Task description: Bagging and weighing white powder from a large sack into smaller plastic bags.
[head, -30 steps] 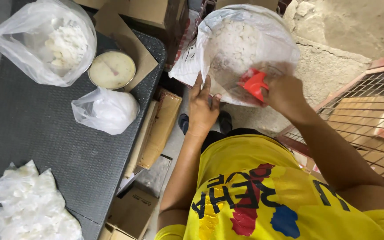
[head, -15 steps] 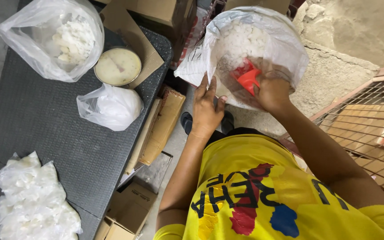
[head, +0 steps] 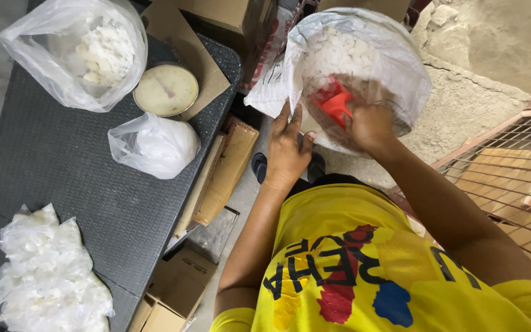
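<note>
Red plastic scoop [head: 334,106], gripped in the right hand [head: 370,126], digs into white lumps inside a large clear plastic sack [head: 364,67] at one o'clock; the left hand [head: 287,150], fingers spread, braces its rim. Scooping appears underway; lifting a level load seems next.

Clear bags [head: 75,52] on dark table [head: 50,178]; brown cartons [head: 179,289] below.

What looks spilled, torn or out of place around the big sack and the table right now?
Nothing stands out. The right hand holds the red scoop inside the big sack, and the left hand steadies its edge. On the black table, the small bags look closed, with no lumps loose.
</note>
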